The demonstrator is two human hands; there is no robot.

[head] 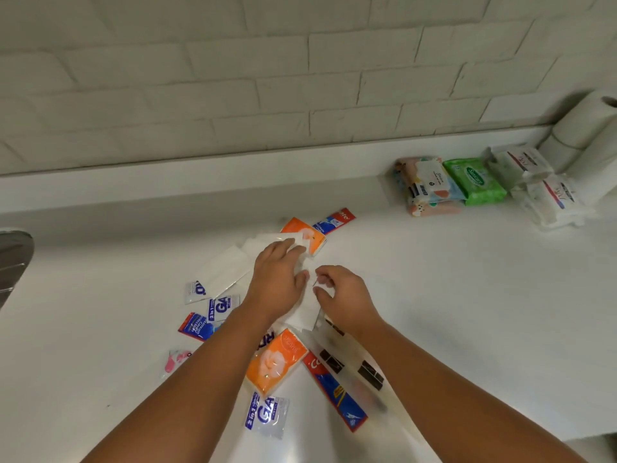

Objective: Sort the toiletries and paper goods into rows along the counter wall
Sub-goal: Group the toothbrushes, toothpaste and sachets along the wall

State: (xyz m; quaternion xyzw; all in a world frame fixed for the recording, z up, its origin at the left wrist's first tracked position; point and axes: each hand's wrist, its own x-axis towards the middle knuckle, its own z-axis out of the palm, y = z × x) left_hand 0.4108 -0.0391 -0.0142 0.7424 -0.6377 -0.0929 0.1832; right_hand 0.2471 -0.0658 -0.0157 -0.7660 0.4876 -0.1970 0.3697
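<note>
Bare counter (434, 295) lies open between the scattered pile (277, 360) and the wipe packs (477, 182) against the wall (233, 78).

From where I stand the counter (467, 312) is plain white under a wall (233, 78) of off-white tiles laid in a brick pattern. The loose heap on it mixes white tissue packs (227, 272), two orange packs (277, 359) printed with a pale flower, red-and-blue toothpaste boxes (337, 392), silver sachets (267, 416) with blue lettering and one pink item (173, 360) in clear wrap. Over by the wall sit a pastel pack (427, 182) blotched in peach, blue and cream, a bright green pack (477, 180), white packs (521, 162) with reddish lettering and plain white paper rolls (587, 125).
</note>
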